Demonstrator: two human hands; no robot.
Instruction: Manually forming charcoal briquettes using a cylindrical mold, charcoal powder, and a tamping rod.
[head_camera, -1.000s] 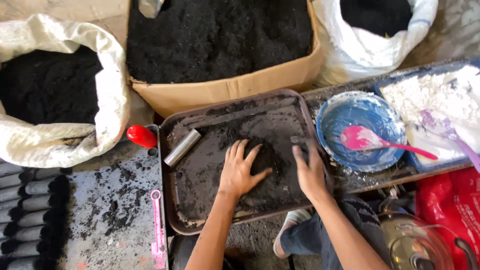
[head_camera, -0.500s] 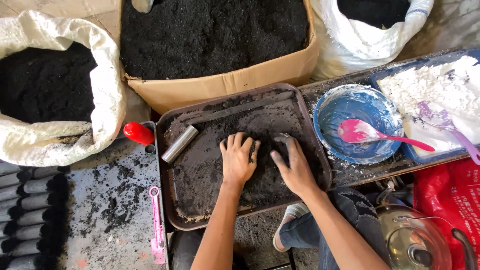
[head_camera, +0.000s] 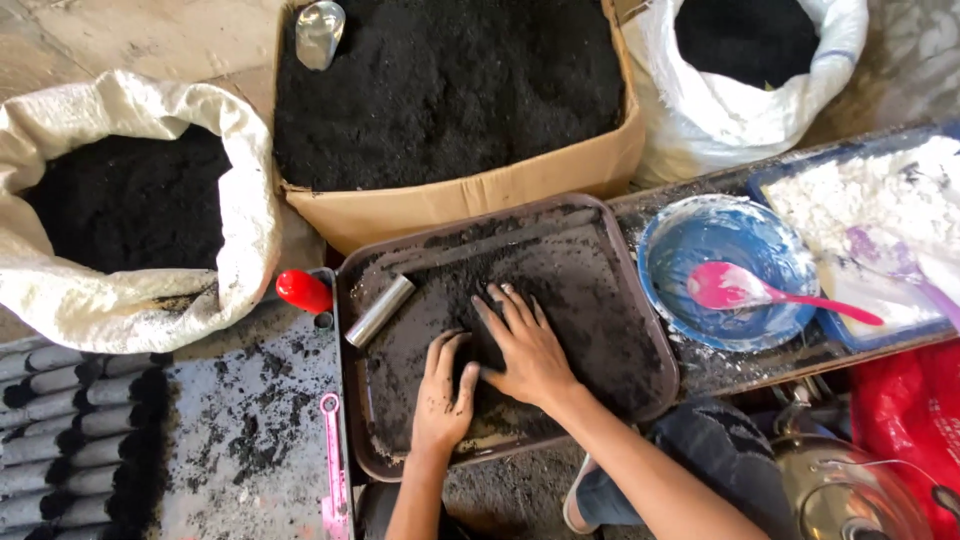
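- I see both hands working inside a dark brown rectangular plastic tray (head_camera: 640, 300) with rounded corners, dusted all over with black powder.
- My left hand (head_camera: 443, 392) lies palm down on the black powdery mass (head_camera: 480, 330) in the middle of the tray, fingers together and slightly bent, pressed onto it; it grips nothing.
- My right hand (head_camera: 524, 346) lies flat just beside it, fingers spread over the same mass, its thumb side touching the left hand's fingertips; it also holds nothing.
- A short shiny metal tube (head_camera: 379, 311) lies tilted at the tray's upper left corner, apart from both hands.
- A small red rounded plastic piece (head_camera: 303, 291) sits just outside the tray's left edge.
- Behind the tray stands an open cardboard box (head_camera: 470, 205) full of black powder, with a metal scoop (head_camera: 320, 32) resting in its far left corner.
- A white woven sack (head_camera: 235, 200) of black powder stands on the left, another white sack (head_camera: 700, 120) on the far right.
- Right of the tray sits a round blue bowl (head_camera: 680, 240) with a pink plastic spoon (head_camera: 740, 288) in it, and beyond that a blue tray of white powder (head_camera: 870, 190).
- Dark cylindrical briquettes (head_camera: 70, 420) lie in rows at the lower left, beside a grey board (head_camera: 250, 430) with a pink measuring spoon (head_camera: 332, 460).
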